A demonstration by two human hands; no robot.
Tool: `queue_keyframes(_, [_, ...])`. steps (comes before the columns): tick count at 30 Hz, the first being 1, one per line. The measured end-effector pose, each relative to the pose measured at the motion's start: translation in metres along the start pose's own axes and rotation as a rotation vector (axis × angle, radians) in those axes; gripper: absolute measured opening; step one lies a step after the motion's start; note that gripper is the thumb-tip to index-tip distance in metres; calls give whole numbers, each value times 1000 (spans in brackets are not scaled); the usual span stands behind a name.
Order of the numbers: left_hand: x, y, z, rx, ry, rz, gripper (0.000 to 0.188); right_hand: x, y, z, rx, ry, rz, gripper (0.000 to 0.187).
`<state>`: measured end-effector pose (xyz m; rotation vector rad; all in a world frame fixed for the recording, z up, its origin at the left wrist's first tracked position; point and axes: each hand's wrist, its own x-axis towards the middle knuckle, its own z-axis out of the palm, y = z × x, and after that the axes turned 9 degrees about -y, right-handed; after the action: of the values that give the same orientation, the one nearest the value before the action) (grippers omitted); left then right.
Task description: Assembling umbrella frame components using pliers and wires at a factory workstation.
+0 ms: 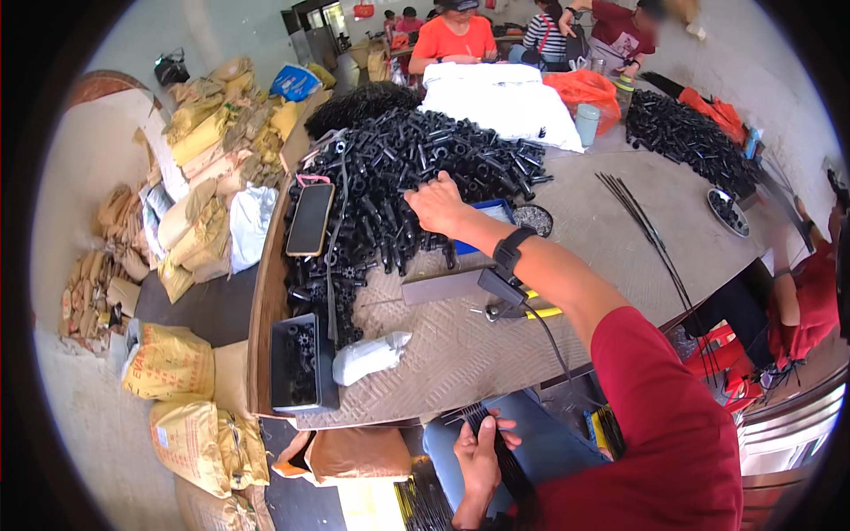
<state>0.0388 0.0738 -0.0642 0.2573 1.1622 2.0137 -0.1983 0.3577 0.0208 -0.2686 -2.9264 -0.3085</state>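
My right hand (436, 203) reaches out over a heap of black plastic tube-like parts (390, 146). Its fingers are curled closed at the heap's near side, and what they hold, if anything, is hidden. Low in front of my body, my left hand (482, 456) grips a bundle of thin black rods (506, 465), whose tips stick out past the fingers. Beside my right forearm are a blue tray (485, 219) and a round dish of small metallic pieces (533, 219).
A phone (311, 219) lies on the heap's left side. Nearer stand a dark bin (301, 363) and a white plastic packet (372, 357). Yellow-handled pliers (540, 312) lie under my forearm. Long black rods (642, 217) overhang the table's right edge. Co-workers (453, 40) sit beyond white sacks (500, 102).
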Motion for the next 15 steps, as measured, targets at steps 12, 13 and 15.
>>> queue_keyframes(12, [3, 7, 3, -3, -78, 37, 17, -31, 41, -13, 906, -50, 19, 17])
queue_keyframes(13, [2, 7, 3, 2, -74, 40, 17, -30, 30, -13, 457, -28, 7, 19])
queue_keyframes(15, [-1, 6, 3, 7, -59, 41, 16, -31, 15, -17, 331, -160, 25, 23])
